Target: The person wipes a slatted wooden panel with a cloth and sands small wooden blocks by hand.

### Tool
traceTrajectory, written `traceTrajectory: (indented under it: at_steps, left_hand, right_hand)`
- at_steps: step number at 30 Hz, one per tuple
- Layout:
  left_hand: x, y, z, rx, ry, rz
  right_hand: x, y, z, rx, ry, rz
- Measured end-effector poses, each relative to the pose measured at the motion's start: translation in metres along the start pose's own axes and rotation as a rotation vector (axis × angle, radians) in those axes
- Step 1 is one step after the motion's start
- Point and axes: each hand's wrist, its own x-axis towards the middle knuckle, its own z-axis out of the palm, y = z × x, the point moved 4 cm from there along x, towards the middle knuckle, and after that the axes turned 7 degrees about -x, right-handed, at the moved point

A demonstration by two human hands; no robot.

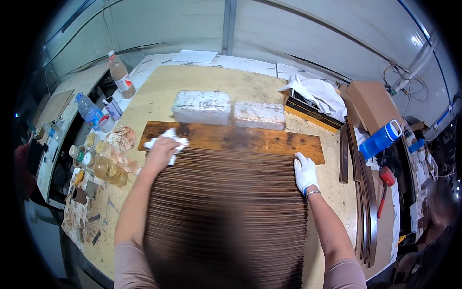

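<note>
A row of dark brown wooden strips [231, 180] lies side by side before me, their ends lined up at left and right. Bunched in my bare left hand [164, 150] is a white cloth [169, 136], resting at the far left part of the strips, by the edge of a lighter brown, dark-spotted wooden board [250, 140]. My right hand [305, 173], in a white glove, is curled around the right end of the far strips; some of its fingers are hidden. A dark blur covers the near middle of the strips.
Two wrapped white blocks [202, 107] stand behind the board. Bottles, including a jar of yellowish liquid [109, 170], and stained rags [120, 138] are at left. To the right are a cloth-draped box [315, 108], long dark strips [368, 212], a blue bottle [380, 139] and a red mallet [386, 177].
</note>
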Motion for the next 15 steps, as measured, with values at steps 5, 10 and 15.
traceTrajectory:
  at_steps: [5, 10, 15]
  left_hand:
    - [0.009, 0.004, 0.006, 0.016, -0.005, -0.022]
    - [0.021, 0.023, 0.016, -0.057, -0.031, 0.093]
    - [0.004, -0.003, 0.005, 0.122, 0.033, 0.136]
  right_hand:
    - [0.001, -0.002, 0.001, -0.014, 0.018, -0.010]
    - [-0.001, -0.001, -0.002, -0.032, 0.023, 0.001]
    - [0.000, -0.002, 0.001, -0.022, 0.037, -0.014]
